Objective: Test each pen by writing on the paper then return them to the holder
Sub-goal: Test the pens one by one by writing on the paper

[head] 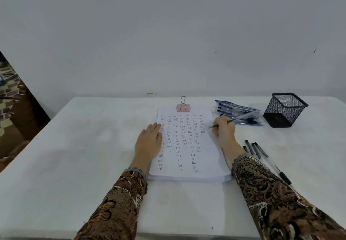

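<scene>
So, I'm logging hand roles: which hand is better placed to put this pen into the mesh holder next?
Right. The right hand grips the pen, and the holder stands on its side of the table. The left hand lies flat on the paper at its left edge, farther away.

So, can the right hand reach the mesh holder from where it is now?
Probably yes. The right hand, gripping a pen, is near the holder; only the low pile of pens lies between, and the hand could pass over it.
</scene>
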`<state>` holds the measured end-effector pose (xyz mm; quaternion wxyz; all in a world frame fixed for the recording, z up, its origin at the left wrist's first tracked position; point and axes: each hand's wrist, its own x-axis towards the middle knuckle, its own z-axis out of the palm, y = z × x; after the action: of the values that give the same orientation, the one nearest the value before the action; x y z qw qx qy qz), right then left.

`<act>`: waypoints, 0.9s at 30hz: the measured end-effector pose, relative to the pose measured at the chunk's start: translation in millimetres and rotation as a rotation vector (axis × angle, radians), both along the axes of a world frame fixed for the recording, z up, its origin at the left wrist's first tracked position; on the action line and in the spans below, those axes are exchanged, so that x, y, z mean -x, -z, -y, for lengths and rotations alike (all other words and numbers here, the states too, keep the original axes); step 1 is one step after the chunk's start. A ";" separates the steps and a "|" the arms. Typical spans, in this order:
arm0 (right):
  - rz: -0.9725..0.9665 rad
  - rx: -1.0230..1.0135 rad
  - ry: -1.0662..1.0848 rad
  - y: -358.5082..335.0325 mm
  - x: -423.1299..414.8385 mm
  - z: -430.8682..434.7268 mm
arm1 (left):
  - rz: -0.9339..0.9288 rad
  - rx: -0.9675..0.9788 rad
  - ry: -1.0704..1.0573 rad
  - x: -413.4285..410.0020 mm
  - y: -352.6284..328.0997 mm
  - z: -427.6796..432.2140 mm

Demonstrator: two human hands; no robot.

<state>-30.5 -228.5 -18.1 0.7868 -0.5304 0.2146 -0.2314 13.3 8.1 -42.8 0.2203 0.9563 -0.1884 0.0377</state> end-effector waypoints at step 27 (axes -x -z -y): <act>0.127 2.052 -0.086 -1.7 1.3 -32.6 | 0.308 0.070 0.332 14.6 -4.4 26.7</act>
<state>-31.8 -195.9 -16.4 -0.0275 -0.9412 -0.1477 -0.3026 -1.3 -18.7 -38.4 0.2250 0.8871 -0.3729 0.1529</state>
